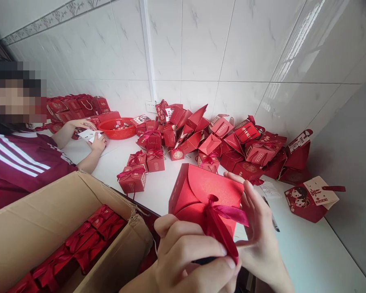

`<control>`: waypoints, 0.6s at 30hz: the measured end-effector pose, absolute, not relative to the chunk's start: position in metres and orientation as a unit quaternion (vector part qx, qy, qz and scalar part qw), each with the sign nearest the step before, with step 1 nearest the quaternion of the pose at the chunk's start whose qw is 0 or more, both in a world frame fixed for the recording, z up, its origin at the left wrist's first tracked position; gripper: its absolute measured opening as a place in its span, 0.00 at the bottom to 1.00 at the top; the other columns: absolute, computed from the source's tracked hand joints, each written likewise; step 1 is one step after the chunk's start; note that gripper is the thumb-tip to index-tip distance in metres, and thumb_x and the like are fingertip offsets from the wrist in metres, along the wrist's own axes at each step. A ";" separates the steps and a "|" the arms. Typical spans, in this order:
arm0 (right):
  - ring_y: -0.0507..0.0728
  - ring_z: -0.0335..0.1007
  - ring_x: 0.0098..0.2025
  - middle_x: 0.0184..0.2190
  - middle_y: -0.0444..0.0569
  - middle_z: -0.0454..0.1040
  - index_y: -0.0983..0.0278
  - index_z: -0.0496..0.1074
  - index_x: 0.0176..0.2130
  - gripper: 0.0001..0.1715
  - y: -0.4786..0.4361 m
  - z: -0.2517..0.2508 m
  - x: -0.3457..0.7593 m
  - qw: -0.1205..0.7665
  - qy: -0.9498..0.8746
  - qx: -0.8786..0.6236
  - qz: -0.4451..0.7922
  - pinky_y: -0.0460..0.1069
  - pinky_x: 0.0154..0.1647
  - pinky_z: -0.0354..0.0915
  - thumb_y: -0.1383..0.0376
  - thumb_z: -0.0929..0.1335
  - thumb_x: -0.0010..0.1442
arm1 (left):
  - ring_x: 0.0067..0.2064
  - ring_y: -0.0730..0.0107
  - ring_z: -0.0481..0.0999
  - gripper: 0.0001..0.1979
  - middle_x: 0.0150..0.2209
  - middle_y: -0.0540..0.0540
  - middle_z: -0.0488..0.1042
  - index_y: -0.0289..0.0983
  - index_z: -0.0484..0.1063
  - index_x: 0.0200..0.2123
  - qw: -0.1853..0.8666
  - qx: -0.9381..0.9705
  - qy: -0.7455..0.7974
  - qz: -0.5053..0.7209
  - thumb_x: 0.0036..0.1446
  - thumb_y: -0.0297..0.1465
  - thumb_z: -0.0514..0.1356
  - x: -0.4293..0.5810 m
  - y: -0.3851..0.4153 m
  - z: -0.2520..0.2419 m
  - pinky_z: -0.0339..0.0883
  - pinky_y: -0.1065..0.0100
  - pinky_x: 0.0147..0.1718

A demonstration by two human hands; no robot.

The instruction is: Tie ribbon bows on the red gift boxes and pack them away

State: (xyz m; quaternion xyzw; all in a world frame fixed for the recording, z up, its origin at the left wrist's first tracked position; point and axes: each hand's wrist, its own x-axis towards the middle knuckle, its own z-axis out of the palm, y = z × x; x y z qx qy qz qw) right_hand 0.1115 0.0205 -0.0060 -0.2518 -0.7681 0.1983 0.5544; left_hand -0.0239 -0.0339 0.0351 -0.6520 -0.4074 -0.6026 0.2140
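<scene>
A red gift box [212,183] with curved closing flaps is held up close in front of me. From the hole at the middle of its flaps comes a dark red ribbon [222,228]. My left hand [192,252] pinches the hanging ribbon between its fingers, below the box's near face. On the right side, my right hand [259,228] grips the box, its fingertips at the far right edge and its thumb low near the ribbon. The box's underside is hidden from me.
An open cardboard carton [88,183] with several ribboned red boxes stands at lower left. Red boxes [201,138] pile against the tiled wall. A co-worker's hands [94,136] hold a white piece beside a red basket [117,134]. A pen [273,217] and a tagged box [308,203] lie right.
</scene>
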 end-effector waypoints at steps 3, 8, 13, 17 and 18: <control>0.68 0.49 0.64 0.64 0.55 0.50 0.52 0.43 0.64 0.55 0.021 -0.007 0.110 0.561 -0.765 -0.254 0.188 0.67 0.56 0.60 0.63 0.74 0.48 | 0.23 0.77 0.73 0.08 0.21 0.58 0.73 0.40 0.67 0.23 0.201 -0.670 -0.380 -0.605 0.49 0.24 0.63 -0.026 -0.033 0.034 0.65 0.67 0.29; 0.67 0.50 0.64 0.63 0.54 0.52 0.51 0.43 0.64 0.54 0.020 -0.004 0.109 0.562 -0.763 -0.250 0.198 0.65 0.56 0.61 0.65 0.74 0.49 | 0.23 0.77 0.72 0.08 0.22 0.57 0.74 0.39 0.68 0.24 0.189 -0.664 -0.373 -0.620 0.46 0.21 0.63 -0.028 -0.033 0.034 0.65 0.66 0.30; 0.67 0.46 0.65 0.64 0.53 0.50 0.51 0.43 0.64 0.54 0.021 -0.003 0.111 0.560 -0.766 -0.233 0.214 0.59 0.50 0.68 0.65 0.74 0.49 | 0.23 0.78 0.71 0.07 0.22 0.56 0.73 0.37 0.69 0.23 0.176 -0.647 -0.349 -0.654 0.46 0.21 0.63 -0.020 -0.029 0.032 0.62 0.67 0.28; 0.68 0.46 0.65 0.64 0.54 0.49 0.50 0.43 0.64 0.56 0.022 -0.004 0.111 0.555 -0.766 -0.242 0.216 0.60 0.47 0.70 0.65 0.75 0.47 | 0.23 0.78 0.70 0.08 0.21 0.55 0.72 0.37 0.69 0.22 0.175 -0.613 -0.349 -0.686 0.49 0.21 0.61 -0.016 -0.027 0.030 0.61 0.66 0.28; 0.68 0.46 0.65 0.64 0.54 0.48 0.50 0.42 0.64 0.57 0.022 -0.004 0.111 0.553 -0.767 -0.245 0.214 0.60 0.48 0.70 0.65 0.75 0.47 | 0.23 0.78 0.71 0.08 0.22 0.55 0.73 0.37 0.69 0.22 0.174 -0.625 -0.349 -0.676 0.49 0.20 0.61 -0.017 -0.028 0.031 0.61 0.66 0.28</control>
